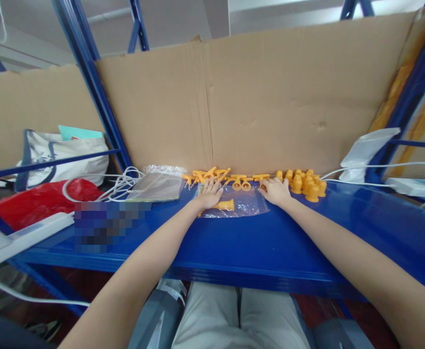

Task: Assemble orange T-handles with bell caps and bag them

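My left hand (209, 194) lies with its fingers spread over the left end of a clear plastic bag (251, 206). An orange flared plastic piece (225, 205) shows at the bag, beside my left palm. Just beyond those fingertips is a heap of orange corkscrew parts (210, 173), some with metal spirals. My right hand (277, 192) has its thumb and fingers closed around a small orange plastic piece (263, 186), mostly covered by the fingers. Between the hands, orange pieces with round rings (241, 184) lie in a row.
Several orange bell-shaped pieces (309, 185) stand right of my right hand. Flat plastic packaging (157, 184) and white cables (123, 183) lie left. A cardboard panel (270, 102) backs the blue shelf (234, 247). A power strip (34, 237) sits at the left edge.
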Action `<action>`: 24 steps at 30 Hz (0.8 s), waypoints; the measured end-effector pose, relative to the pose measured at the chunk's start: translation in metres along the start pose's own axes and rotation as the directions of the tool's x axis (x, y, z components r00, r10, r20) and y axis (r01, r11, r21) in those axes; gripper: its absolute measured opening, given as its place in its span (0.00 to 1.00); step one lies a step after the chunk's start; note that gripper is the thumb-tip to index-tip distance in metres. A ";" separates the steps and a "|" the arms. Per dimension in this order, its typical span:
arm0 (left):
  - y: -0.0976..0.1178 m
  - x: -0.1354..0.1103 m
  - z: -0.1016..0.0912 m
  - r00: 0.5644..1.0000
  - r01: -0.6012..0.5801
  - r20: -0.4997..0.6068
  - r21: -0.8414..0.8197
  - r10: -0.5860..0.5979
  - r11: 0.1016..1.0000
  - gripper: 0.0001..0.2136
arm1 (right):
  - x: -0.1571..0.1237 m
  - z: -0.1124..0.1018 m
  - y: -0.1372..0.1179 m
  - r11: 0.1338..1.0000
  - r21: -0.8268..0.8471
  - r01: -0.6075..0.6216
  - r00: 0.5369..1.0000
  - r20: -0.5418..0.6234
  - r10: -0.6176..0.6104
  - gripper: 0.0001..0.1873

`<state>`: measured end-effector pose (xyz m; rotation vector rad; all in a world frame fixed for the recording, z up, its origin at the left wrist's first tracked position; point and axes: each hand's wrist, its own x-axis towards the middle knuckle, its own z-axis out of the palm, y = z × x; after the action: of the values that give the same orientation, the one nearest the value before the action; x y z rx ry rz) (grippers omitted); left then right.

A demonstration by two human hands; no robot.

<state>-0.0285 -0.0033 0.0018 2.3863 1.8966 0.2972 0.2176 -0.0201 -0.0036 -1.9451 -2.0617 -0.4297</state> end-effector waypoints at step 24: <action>0.002 0.002 0.000 0.999 -0.024 0.041 0.048 0.023 0.999 0.30 | 0.016 -0.044 0.039 0.668 0.737 -0.099 0.947 -0.136 0.290 0.07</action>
<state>-0.0266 -0.0018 0.0024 2.4276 1.8811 0.2057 0.2552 -0.0206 0.0441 -1.4882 -1.4922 0.1907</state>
